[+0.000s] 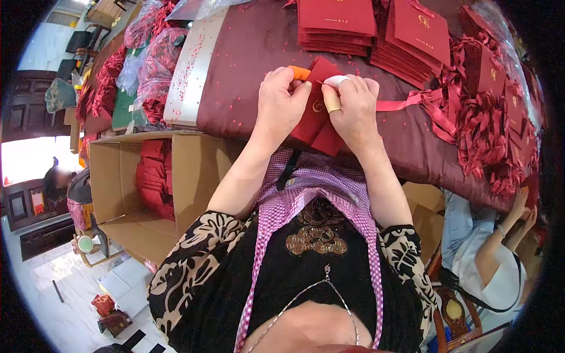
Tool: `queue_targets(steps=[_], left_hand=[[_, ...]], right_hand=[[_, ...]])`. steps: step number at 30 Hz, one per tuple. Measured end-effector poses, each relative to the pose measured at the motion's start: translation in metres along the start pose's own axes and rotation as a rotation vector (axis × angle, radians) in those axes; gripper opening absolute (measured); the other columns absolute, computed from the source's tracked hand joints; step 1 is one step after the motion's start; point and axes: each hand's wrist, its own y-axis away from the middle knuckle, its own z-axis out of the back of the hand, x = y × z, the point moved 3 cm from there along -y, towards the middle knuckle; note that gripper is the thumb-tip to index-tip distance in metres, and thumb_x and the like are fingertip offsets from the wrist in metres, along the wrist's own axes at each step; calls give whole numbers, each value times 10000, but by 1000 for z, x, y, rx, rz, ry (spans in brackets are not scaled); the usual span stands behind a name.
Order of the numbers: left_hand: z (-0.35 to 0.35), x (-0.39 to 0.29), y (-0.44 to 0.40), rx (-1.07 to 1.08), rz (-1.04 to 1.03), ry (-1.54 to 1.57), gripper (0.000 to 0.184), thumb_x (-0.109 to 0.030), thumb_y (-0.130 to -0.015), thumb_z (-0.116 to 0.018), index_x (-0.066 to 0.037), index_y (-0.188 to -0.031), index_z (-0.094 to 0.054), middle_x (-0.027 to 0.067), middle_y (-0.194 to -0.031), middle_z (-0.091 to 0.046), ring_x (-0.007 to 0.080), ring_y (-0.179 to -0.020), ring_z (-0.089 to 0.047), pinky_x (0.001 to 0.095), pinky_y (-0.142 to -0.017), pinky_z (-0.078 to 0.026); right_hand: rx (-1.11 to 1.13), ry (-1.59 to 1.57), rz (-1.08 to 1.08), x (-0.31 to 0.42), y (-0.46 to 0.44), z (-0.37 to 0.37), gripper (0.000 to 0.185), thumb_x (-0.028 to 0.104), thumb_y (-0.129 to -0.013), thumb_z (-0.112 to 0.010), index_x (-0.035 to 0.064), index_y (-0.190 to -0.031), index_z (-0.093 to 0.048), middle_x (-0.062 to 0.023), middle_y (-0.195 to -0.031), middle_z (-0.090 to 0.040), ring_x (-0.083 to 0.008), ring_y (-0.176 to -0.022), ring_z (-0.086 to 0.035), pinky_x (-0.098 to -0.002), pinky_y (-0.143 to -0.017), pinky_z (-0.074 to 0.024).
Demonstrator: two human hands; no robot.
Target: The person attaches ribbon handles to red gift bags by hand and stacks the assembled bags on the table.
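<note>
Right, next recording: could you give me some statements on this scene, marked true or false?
1. The left hand and right hand are both at a red paper bag. True.
2. The orange finger cover is on the right hand. False: it is on the left.
3. Red ribbons lie on the table to the right of both hands. True.
4. The open cardboard box on the person's left is empty. False: folded red items are inside.
</note>
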Motion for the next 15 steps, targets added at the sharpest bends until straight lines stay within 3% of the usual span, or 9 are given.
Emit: queue_targets(steps=[8, 13, 15], left_hand=[[0, -7, 5, -8, 6, 20, 172, -17, -821, -662, 20, -989, -656, 45, -808, -620, 76, -700, -555, 230, -658, -474], [-2, -9, 6, -8, -50, 6, 170, 1, -817, -654, 27, -985, -648, 68, -836, -614, 95, -717, -567, 238, -667, -478], [-3, -11, 6, -82, -111, 88, 110, -4, -737, -647, 4, -845, -623, 135, -745, -593, 297, -709, -558, 397, -622, -439]], right_hand=[[4, -37, -15, 1, -8, 1, 78, 110, -786, -684, 85, -802, -612, -46, -750, -630, -233, -718, -603, -366, -769, -383], [73, -75, -43, 1, -15, 4, 87, 111, -771, -675, 61, -740, -611, -80, -668, -610, -262, -647, -594, -374, -726, -408], [147, -138, -118, -4, -18, 5, 85, 106, -769, -664, 44, -744, -613, -100, -661, -612, -280, -621, -591, -384, -705, -424]])
